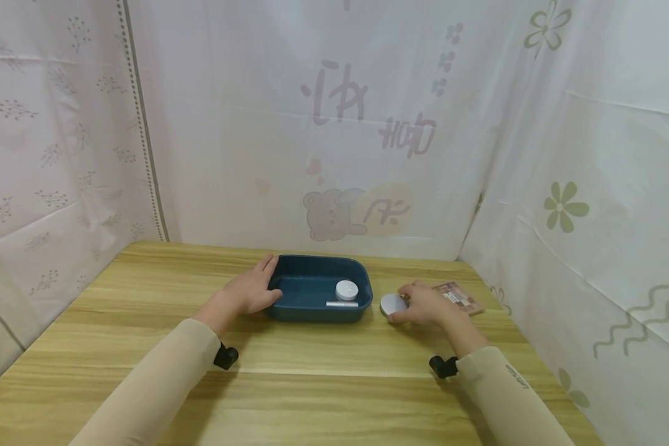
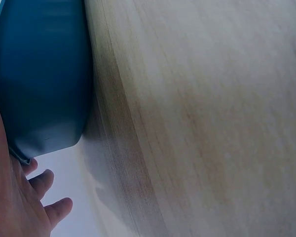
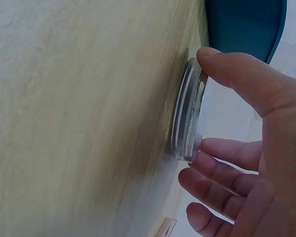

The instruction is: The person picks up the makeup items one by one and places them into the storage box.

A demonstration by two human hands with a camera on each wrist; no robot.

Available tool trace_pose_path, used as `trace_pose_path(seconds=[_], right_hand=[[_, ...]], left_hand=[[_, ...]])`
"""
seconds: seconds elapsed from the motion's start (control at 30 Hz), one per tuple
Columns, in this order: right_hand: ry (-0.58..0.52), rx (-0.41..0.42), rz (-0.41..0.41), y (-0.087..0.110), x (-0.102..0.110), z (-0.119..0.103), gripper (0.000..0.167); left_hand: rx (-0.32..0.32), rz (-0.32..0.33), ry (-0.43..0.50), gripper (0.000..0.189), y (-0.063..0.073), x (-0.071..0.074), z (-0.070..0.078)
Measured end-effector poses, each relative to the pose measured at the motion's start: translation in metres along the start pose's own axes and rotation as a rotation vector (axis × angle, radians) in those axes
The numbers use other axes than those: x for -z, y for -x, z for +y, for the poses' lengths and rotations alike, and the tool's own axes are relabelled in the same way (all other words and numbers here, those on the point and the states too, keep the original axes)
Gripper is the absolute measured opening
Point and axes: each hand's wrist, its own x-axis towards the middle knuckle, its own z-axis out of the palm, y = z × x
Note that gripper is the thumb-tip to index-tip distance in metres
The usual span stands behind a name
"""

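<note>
A dark blue rectangular bin (image 1: 320, 314) stands toward the back of the table. My left hand (image 1: 251, 288) holds its left end, thumb over the rim and fingers at the far corner; in the left wrist view several fingertips (image 2: 58, 210) show past the corner. Inside the bin are a round white container (image 1: 347, 290) and a slim white stick (image 1: 342, 304). To the right of the bin, my right hand (image 1: 424, 303) grips a round flat disc-shaped case (image 1: 393, 305) by its edge, low at the tabletop. In the right wrist view the case (image 3: 187, 111) shows clear layered sides between thumb and fingers.
A flat reddish-brown checkered square, perhaps a palette (image 1: 458, 297), lies beyond my right hand near the table's right edge. The wooden table (image 1: 312, 384) meets printed curtains (image 1: 245, 155) at the back and sides. Dark wrist mounts (image 1: 225, 357) sit below both hands.
</note>
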Motion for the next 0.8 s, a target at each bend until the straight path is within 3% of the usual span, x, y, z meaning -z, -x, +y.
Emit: trace_pose_path(seconds=[0.8], right_hand=[[-0.028,-0.019,-0.009,-0.0037,-0.0057,0.0017,0.079]], left_hand=[[0.0,-0.016,0.002,0.09,0.0031,0.0042,0.0031]])
